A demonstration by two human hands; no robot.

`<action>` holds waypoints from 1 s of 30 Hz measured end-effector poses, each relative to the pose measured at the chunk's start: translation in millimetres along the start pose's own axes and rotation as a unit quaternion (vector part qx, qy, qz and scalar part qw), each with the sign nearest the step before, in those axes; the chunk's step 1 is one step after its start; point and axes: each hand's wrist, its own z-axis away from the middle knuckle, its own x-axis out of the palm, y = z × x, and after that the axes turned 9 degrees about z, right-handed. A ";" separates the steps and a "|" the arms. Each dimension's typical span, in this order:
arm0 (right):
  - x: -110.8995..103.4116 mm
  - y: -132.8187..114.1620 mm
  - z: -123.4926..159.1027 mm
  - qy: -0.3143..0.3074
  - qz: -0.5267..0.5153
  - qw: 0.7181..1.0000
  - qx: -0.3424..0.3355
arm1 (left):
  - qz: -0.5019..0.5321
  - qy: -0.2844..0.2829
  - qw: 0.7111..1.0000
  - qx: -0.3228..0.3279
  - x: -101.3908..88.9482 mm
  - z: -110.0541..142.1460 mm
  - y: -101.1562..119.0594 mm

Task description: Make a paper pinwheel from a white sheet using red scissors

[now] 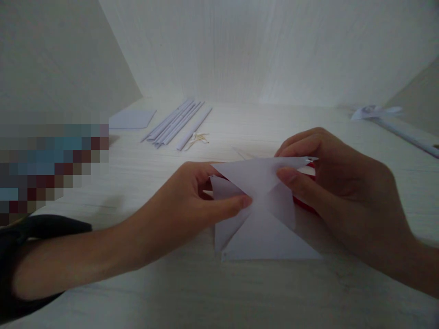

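A square sheet of white paper (270, 233), slit diagonally from its corners toward the middle, is held up between my two hands. My left hand (206, 196) pinches its left side, thumb in front near the centre and fingers behind. My right hand (329, 183) grips the upper right flap, thumb on the near face and other fingers behind the sheet. A red looped handle (305, 201), seemingly of scissors, shows partly between the paper and my right palm; the rest is hidden. Small holes or nicks appear near some paper corners.
Several rolled white paper sticks (176, 121) lie at the back, beside small thin yellowish pieces (199, 138). Flat white paper (132, 119) rests left of them. A paper pinwheel (373, 112) on a stick (408, 135) lies at far right. Pale walls (236, 50) enclose the table's back.
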 end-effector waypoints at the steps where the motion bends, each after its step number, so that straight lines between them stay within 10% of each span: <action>1: 0.6 -0.3 0.1 0.003 0.007 1.000 0.004 | 0.006 -0.007 1.000 -0.003 0.1 -0.8 0.3; 22: -10.1 2.3 11.2 -0.043 -0.186 0.980 -0.061 | 0.021 0.065 0.996 -0.058 1.0 1.6 2.5; 30: -6.5 5.8 3.4 -0.039 -0.171 0.984 0.038 | 0.072 0.039 0.994 -0.077 -0.1 1.0 2.8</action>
